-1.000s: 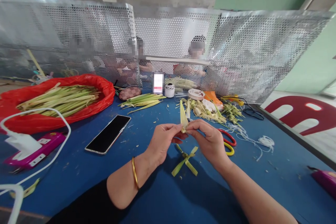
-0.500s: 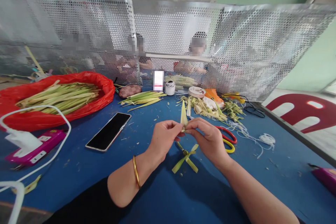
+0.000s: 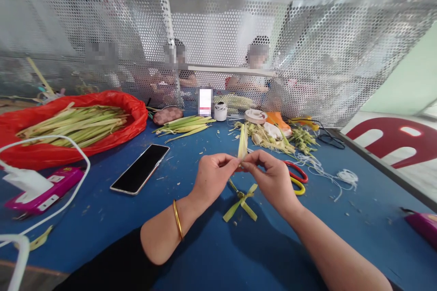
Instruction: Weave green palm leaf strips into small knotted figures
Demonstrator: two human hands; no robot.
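Between my two hands a pale yellow-green leaf strip (image 3: 242,142) stands upright, pinched at its lower end. My left hand (image 3: 215,173) grips it from the left, thumb and forefinger pressed together. From the right, my right hand (image 3: 268,175) pinches the same end, its fingertips nearly touching the left ones. The fingers hide the pinched part. Below them on the blue table lies a small knotted piece of green leaf (image 3: 241,200) with several splayed ends. Scissors (image 3: 297,187) with one red and one yellow handle lie partly behind my right hand.
A red plastic bag (image 3: 136,113) of leaf strips and a purple power strip (image 3: 51,191) are on the left, near a phone (image 3: 139,169). Farther back lie more leaves (image 3: 184,126), tape (image 3: 256,116), scraps (image 3: 268,138) and white string (image 3: 347,176). A perforated metal screen (image 3: 218,32) separates several people.
The leaf strip has turned slightly, showing a broader face, and tilts a little to the right. My fingers have shifted slightly around its base. The whole view has moved a little.
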